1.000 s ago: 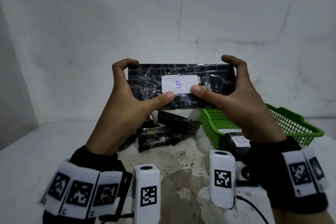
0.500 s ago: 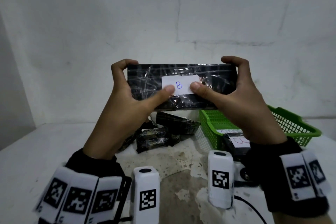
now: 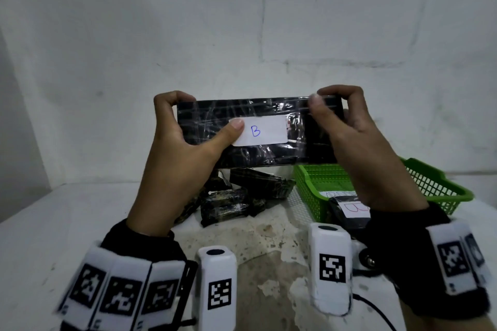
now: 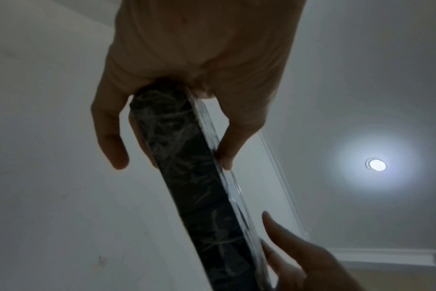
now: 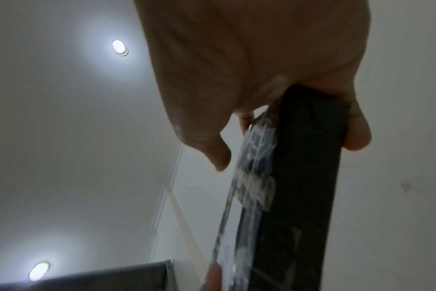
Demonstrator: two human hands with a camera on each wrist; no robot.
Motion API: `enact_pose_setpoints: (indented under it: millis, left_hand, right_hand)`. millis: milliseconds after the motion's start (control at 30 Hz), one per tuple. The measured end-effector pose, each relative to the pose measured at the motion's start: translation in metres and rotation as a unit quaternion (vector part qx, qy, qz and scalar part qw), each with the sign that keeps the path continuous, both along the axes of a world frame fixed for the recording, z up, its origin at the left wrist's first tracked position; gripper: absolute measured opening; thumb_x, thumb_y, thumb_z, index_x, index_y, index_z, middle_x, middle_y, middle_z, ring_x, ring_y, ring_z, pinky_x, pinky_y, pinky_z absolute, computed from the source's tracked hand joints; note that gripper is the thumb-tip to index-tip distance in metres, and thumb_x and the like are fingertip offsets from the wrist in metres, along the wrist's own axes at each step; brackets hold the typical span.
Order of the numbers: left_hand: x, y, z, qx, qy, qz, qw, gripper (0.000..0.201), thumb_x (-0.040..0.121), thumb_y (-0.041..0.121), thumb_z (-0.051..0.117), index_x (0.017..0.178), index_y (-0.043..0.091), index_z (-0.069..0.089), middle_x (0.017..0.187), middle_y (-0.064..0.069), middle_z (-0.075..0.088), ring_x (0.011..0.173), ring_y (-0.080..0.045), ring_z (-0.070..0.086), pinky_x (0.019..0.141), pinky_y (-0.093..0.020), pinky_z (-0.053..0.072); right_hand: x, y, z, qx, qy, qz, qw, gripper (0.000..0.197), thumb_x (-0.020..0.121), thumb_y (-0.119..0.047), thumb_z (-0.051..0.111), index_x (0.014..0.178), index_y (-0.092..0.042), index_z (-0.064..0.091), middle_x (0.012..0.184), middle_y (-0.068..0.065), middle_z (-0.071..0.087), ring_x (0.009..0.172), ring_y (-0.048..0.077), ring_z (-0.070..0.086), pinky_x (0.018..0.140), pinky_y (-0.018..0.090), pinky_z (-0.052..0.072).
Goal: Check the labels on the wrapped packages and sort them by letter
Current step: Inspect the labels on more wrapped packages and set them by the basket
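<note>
I hold a long black plastic-wrapped package (image 3: 258, 153) up at chest height, its white label (image 3: 262, 130) with a blue "B" facing me. My left hand (image 3: 185, 137) grips its left end, thumb on the label's left edge, fingers curled over the top. My right hand (image 3: 349, 131) grips the right end, thumb raised near the top edge. The left wrist view shows the package (image 4: 194, 177) edge-on between thumb and fingers (image 4: 112, 141); the right wrist view shows the package (image 5: 299, 177) the same way.
Several more black wrapped packages (image 3: 228, 201) lie piled on the white table (image 3: 53, 223) below. A green mesh basket (image 3: 435, 188) at the right holds a package with a red "B" label (image 3: 355, 208). A white wall stands close behind.
My right thumb has slid off the label's right edge up toward the package's top right. The left thumb moved onto the label's left edge. The package stays raised.
</note>
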State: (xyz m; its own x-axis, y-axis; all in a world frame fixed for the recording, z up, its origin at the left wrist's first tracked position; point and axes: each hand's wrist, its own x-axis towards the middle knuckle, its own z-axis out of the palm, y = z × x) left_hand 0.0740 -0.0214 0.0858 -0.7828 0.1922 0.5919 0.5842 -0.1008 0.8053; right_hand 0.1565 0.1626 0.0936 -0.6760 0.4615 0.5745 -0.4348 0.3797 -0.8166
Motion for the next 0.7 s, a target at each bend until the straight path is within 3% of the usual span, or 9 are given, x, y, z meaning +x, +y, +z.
enact_pose_setpoints:
  millis: [67,133,200,267,333,400,467,600,700]
  left_hand:
    - [-0.001,0.001,0.0,-0.003,-0.012,0.005,1.0,0.068,0.054,0.058,0.079,0.106,0.042,0.039,0.104,0.002,0.067,0.091,-0.018,0.071,0.087,-0.044,0.056]
    - [-0.003,0.002,-0.001,-0.005,-0.037,0.013,0.999,0.072,0.057,0.066,0.078,0.113,0.032,0.046,0.102,0.008,0.069,0.094,-0.013,0.069,0.092,-0.043,0.054]
    - [-0.005,0.003,-0.002,-0.01,-0.054,0.009,0.998,0.054,0.07,0.063,0.07,0.108,0.027,0.056,0.1,0.009,0.071,0.096,-0.011,0.068,0.095,-0.045,0.051]
    - [-0.006,0.003,-0.002,-0.011,-0.06,-0.001,0.998,0.034,0.083,0.05,0.066,0.104,0.026,0.059,0.098,0.009,0.072,0.095,-0.012,0.069,0.096,-0.046,0.051]
    - [-0.005,0.002,-0.002,-0.013,-0.055,-0.009,0.998,0.028,0.084,0.046,0.065,0.102,0.027,0.057,0.095,0.009,0.071,0.094,-0.013,0.069,0.094,-0.046,0.052]
    - [-0.004,0.002,-0.002,-0.017,-0.056,-0.016,0.998,0.031,0.083,0.052,0.064,0.102,0.029,0.056,0.094,0.01,0.071,0.094,-0.014,0.069,0.092,-0.048,0.052]
    - [-0.003,0.002,-0.001,-0.02,-0.07,-0.027,0.997,0.037,0.083,0.062,0.059,0.102,0.03,0.056,0.095,0.009,0.072,0.095,-0.018,0.07,0.09,-0.053,0.053]
    - [-0.001,0.003,0.002,-0.014,-0.085,-0.042,0.995,0.027,0.089,0.053,0.054,0.098,0.027,0.057,0.088,0.012,0.071,0.088,-0.016,0.071,0.085,-0.051,0.056]
    - [0.002,0.004,0.001,-0.022,-0.059,-0.039,0.997,0.036,0.078,0.057,0.061,0.099,0.027,0.055,0.085,0.014,0.071,0.085,-0.009,0.07,0.084,-0.041,0.056]
  right_hand:
    - [-0.001,0.003,0.0,-0.009,-0.001,-0.002,1.0,0.006,0.1,-0.035,0.052,0.106,-0.034,0.053,0.089,-0.006,0.066,0.077,0.01,0.067,0.067,0.036,0.057]
    - [-0.001,0.006,0.0,-0.005,0.008,-0.012,1.0,0.005,0.101,-0.032,0.051,0.101,-0.037,0.054,0.091,-0.004,0.066,0.081,0.017,0.068,0.073,0.044,0.06]
    - [0.0,0.006,0.001,-0.005,0.012,-0.019,1.0,0.005,0.1,-0.032,0.052,0.1,-0.036,0.055,0.09,-0.004,0.066,0.083,0.02,0.069,0.072,0.045,0.06]
    - [0.001,0.004,0.001,-0.012,0.006,-0.025,1.0,0.004,0.098,-0.036,0.056,0.101,-0.033,0.055,0.09,-0.005,0.066,0.083,0.019,0.069,0.066,0.039,0.059]
    - [-0.001,0.001,0.0,-0.006,-0.004,-0.038,0.999,0.018,0.093,-0.043,0.061,0.103,-0.03,0.053,0.093,-0.003,0.067,0.087,0.019,0.07,0.071,0.041,0.06]
    - [-0.001,-0.002,-0.001,0.023,-0.01,-0.075,0.997,0.026,0.09,-0.048,0.063,0.105,-0.03,0.051,0.091,-0.008,0.064,0.087,0.015,0.067,0.081,0.045,0.059]
    - [0.0,-0.004,-0.001,0.035,-0.005,-0.1,0.994,0.028,0.09,-0.047,0.063,0.107,-0.029,0.05,0.085,-0.012,0.062,0.081,0.008,0.063,0.082,0.046,0.058]
    - [0.002,-0.006,0.0,0.038,0.002,-0.113,0.993,0.04,0.082,-0.051,0.071,0.107,-0.028,0.049,0.083,-0.015,0.062,0.073,-0.003,0.061,0.074,0.033,0.056]
    - [0.002,-0.01,-0.002,0.051,-0.015,-0.127,0.99,0.063,0.066,-0.059,0.079,0.109,-0.028,0.045,0.089,-0.015,0.06,0.081,0.0,0.061,0.073,0.025,0.052]
